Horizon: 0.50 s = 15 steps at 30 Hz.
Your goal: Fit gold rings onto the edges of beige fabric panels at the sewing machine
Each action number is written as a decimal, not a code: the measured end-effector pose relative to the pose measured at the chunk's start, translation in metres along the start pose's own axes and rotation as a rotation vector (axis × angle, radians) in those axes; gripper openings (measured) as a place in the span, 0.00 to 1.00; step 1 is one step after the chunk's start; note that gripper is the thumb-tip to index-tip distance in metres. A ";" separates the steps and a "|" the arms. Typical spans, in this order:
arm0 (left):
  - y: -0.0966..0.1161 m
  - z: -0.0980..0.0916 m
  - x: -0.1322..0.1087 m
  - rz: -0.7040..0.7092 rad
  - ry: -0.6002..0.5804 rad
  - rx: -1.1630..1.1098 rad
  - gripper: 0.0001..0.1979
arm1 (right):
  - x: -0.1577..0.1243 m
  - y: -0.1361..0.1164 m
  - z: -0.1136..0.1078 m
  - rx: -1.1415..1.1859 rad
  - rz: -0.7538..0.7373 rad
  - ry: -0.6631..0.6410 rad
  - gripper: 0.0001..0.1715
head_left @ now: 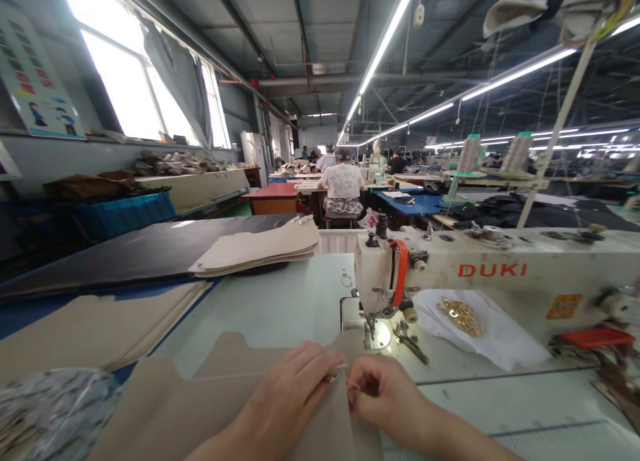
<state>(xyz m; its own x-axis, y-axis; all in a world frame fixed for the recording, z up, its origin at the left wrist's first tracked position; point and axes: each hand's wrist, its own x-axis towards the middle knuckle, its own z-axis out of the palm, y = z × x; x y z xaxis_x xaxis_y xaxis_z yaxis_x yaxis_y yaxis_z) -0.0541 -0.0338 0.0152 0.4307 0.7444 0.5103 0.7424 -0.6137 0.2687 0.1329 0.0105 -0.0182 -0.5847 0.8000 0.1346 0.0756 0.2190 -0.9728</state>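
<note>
Beige flat panels (215, 394), cut from fabric or leather, lie overlapped on the table before me. My left hand (287, 398) rests across them, fingers together and closed over a small shiny metal fitting (334, 376) by the panel's right edge. Close beside it, my right hand (383, 396) pinches at that same edge; what is between thumb and forefinger is too small to make out. Just beyond both hands stands the needle end of a sewing machine (380, 281), its lit plate (381, 336) close to the panels' far corner.
White wrapping (505, 334) with a heap of gold-coloured metal pieces (461, 316) lies under the machine arm. Dark scissors or snips (414, 344) lie beside the plate. Beige panel stacks (260, 244) are at left, near a clear plastic bag (60, 408). A person (343, 184) sits ahead.
</note>
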 end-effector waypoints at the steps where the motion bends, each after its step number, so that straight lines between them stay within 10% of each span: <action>1: -0.001 0.001 0.000 0.012 0.001 0.010 0.13 | 0.000 -0.001 0.000 -0.007 0.001 0.002 0.05; 9: -0.001 -0.013 -0.001 -0.221 0.006 0.144 0.26 | 0.001 0.004 0.000 -0.030 0.017 0.009 0.02; 15: 0.014 -0.014 -0.083 0.018 -0.115 0.372 0.43 | 0.000 0.008 0.000 -0.057 0.011 0.010 0.03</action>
<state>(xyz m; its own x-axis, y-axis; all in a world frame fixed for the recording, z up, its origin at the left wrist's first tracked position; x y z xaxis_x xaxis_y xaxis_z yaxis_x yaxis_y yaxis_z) -0.0865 -0.1075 -0.0119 0.4841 0.7720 0.4120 0.8607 -0.5050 -0.0651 0.1335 0.0122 -0.0258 -0.5756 0.8079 0.1263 0.1281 0.2416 -0.9619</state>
